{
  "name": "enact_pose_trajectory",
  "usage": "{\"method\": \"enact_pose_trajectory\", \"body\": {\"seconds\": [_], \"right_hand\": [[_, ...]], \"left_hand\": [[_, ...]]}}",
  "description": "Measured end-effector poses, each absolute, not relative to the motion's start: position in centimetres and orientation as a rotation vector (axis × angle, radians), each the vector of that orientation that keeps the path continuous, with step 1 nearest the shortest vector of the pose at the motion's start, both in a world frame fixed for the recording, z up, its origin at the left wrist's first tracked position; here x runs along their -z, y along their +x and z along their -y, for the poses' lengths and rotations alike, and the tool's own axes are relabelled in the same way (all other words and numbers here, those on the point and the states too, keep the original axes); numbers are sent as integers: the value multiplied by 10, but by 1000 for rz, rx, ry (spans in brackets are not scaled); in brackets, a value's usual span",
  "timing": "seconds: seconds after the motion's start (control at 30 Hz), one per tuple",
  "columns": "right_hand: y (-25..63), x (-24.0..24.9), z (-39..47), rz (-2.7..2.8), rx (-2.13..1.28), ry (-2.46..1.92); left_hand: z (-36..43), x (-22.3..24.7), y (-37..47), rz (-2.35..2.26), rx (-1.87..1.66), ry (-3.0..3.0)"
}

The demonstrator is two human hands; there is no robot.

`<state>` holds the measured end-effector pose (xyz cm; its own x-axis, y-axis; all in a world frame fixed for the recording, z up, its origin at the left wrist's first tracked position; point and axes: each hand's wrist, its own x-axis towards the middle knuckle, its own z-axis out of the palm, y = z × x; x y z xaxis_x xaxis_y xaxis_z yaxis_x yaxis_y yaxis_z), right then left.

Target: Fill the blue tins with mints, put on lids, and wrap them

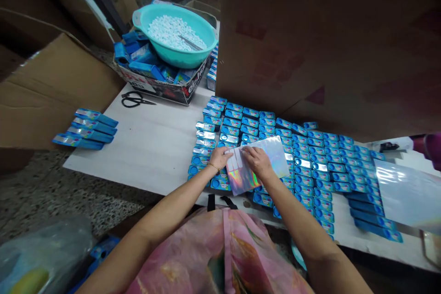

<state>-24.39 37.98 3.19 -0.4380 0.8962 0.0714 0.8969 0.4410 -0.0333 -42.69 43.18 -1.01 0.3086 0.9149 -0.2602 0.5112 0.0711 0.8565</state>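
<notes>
A shiny holographic sticker sheet (pixel 279 158) lies slanted above the rows of small blue boxes (pixel 303 171). My left hand (pixel 219 158) grips its upper left edge, thumb and fingers closed on it. Pale rectangular stickers (pixel 235 160) show on the sheet between my hands. Over the sheet's middle, my right hand (pixel 257 163) is closed, its fingertips pinched at the surface beside those stickers. Whether a single sticker is between these fingertips is too small to make out. The blue boxes stand packed in rows under and around the sheet.
A turquoise basin (pixel 179 59) of small white pieces rests on a carton (pixel 161 90) of blue packs. Black scissors (pixel 132 99) lie on the white table (pixel 155 147), with several blue boxes (pixel 89 128) at its left. A large cardboard box (pixel 310 46) walls the back; another sheet (pixel 406 193) lies right.
</notes>
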Motion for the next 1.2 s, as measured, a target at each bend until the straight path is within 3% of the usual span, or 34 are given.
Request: {"method": "enact_pose_trajectory", "body": {"seconds": [0.8, 0.9, 1.03, 1.2], "right_hand": [[-249, -19, -388, 2548, 5, -1526], [-250, -35, -383, 2501, -36, -1576], [-258, -84, -373, 2283, -318, -1704], [-275, -117, -374, 1597, -915, -1761]], "left_hand": [[-425, 6, -434, -1277, -654, 1514], [-428, 6, -433, -1336, -616, 1546], [-433, 4, -432, -1366, -589, 1752], [-428, -18, -449, -1321, -851, 1666]]}}
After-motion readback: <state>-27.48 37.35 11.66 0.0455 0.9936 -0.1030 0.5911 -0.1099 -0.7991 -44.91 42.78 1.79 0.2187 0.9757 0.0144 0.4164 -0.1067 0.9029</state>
